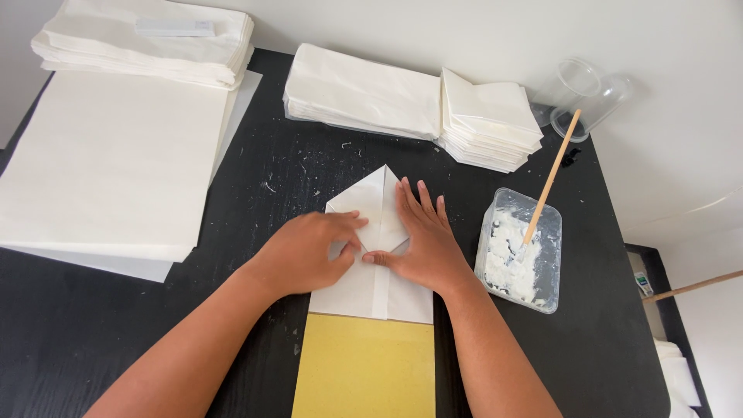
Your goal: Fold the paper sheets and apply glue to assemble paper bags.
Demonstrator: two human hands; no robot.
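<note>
A white paper piece (370, 200), folded to a point at its far end, lies on the black table (93, 325). My left hand (306, 251) rests on its left side with the fingers curled and pressing the fold. On the right side my right hand (422, 240) lies flat, fingers spread, with the thumb pointing toward the middle crease. Both hands press the paper and grip nothing. A yellow board (364, 371) sticks out from under the paper's near edge.
A clear tub of white paste (520, 255) with a wooden stick (551, 178) stands to the right. Stacks of folded white paper (410, 101) lie at the back, large sheets (108, 162) at the left. Clear plastic cups (588, 93) lie at the back right.
</note>
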